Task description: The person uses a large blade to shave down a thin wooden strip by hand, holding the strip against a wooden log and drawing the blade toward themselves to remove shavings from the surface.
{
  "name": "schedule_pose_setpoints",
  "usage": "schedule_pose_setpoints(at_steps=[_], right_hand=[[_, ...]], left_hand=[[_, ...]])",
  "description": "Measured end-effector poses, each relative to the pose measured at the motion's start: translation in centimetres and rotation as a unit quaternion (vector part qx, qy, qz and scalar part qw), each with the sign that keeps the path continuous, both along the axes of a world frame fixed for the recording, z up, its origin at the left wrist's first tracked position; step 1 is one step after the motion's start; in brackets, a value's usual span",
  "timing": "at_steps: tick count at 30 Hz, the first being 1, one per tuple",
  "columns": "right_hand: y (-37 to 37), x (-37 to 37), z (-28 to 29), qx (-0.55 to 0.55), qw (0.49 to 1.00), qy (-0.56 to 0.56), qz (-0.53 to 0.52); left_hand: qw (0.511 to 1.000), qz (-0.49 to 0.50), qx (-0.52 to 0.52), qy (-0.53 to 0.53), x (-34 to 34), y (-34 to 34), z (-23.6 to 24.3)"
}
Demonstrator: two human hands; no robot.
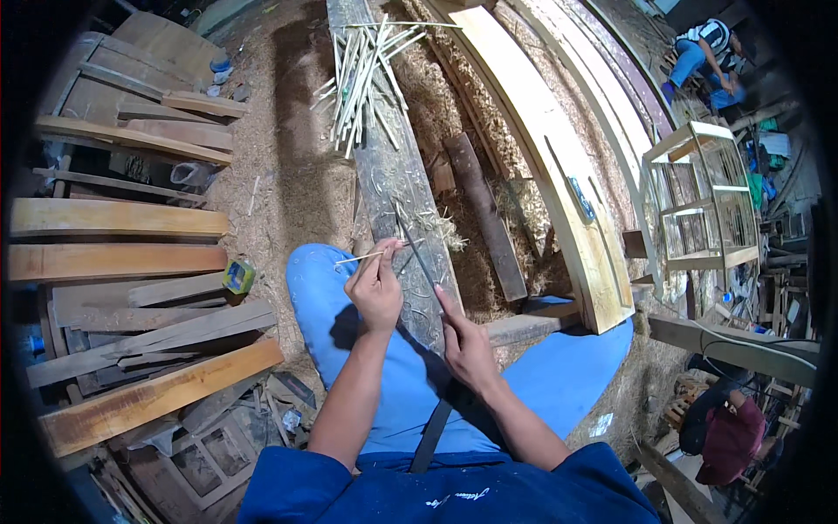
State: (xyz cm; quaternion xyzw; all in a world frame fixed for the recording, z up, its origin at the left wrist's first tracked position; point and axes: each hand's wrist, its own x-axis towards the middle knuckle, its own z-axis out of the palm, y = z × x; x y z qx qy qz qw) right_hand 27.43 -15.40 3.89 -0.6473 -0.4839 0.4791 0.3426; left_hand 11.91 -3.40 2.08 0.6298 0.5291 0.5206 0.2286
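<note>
My left hand (377,288) is closed in a pinch on a thin pale stick (356,258), whose end points out left over my knee. In my right hand (469,342) is a knife (417,249) with a long, narrow dark blade, its tip pointing away from me. The blade lies against or just beside the stick's right end; I cannot tell if they touch. Both hands are above a dark, worn plank (397,188) between my legs, strewn with curly shavings (445,229). A loose pile of pale thin sticks (362,79) lies across the plank's far part.
Light wooden beams (524,113) run along the right, with a blue-handled tool (580,199) on one. A wooden cage frame (707,201) stands farther right. Stacked boards (122,260) and a yellow-green box (238,276) are left. Two people (705,52) (729,437) sit at the right.
</note>
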Motion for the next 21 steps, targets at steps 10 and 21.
schedule_pose_setpoints(at_steps=[10, 21], right_hand=[[-0.7, -0.2, 0.2, -0.061, 0.997, -0.052, 0.005], [-1.5, -0.1, -1.1, 0.002, 0.997, -0.073, 0.003]], left_hand=[[1.0, 0.004, -0.006, -0.026, 0.2, -0.3, -0.2], [0.996, 0.014, -0.008, -0.088, 0.6, 0.4, -0.2]])
